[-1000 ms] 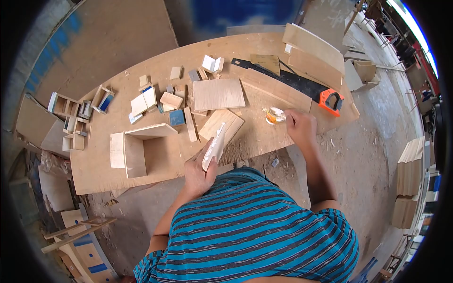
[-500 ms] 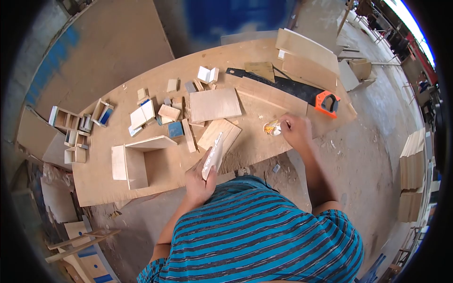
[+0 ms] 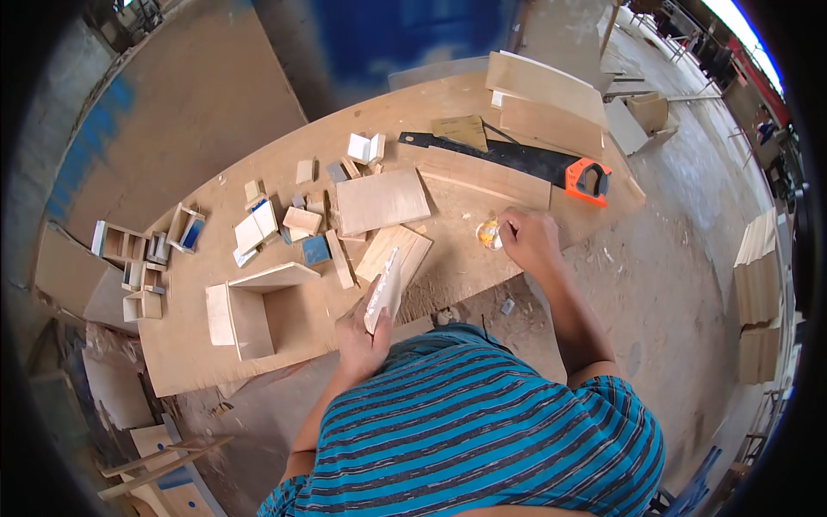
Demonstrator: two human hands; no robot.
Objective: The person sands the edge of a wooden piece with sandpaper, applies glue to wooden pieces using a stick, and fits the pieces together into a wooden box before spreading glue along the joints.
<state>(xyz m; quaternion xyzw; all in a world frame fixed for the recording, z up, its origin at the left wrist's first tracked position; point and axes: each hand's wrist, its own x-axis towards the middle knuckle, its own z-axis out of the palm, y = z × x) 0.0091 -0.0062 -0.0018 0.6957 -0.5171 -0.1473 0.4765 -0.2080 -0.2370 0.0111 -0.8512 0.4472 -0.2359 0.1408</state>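
Observation:
My left hand (image 3: 363, 339) grips a small wooden panel (image 3: 389, 289) on edge, with a white, glue-like smear running along its upward side. Over at the right, my right hand (image 3: 531, 239) has its fingers curled together beside a small cup (image 3: 488, 233) stained white and yellow. Whatever those fingers pinch is hidden. Under the far end of the panel lies a pale wood board (image 3: 417, 251), and past it a thin plywood sheet (image 3: 383, 201). Left of my left hand stands an open plywood box (image 3: 251, 320).
A handsaw with an orange handle (image 3: 587, 183) lies at the right of the workbench (image 3: 185, 353), with plywood sheets (image 3: 551, 99) behind it. Several small blocks and a blue piece (image 3: 315, 250) are scattered mid-bench. Small wooden compartments (image 3: 126, 241) sit at the far left.
The view has shifted slightly. My right hand stays close beside the cup, its fingers still curled. My left hand keeps hold of the smeared panel in nearly the same pose.

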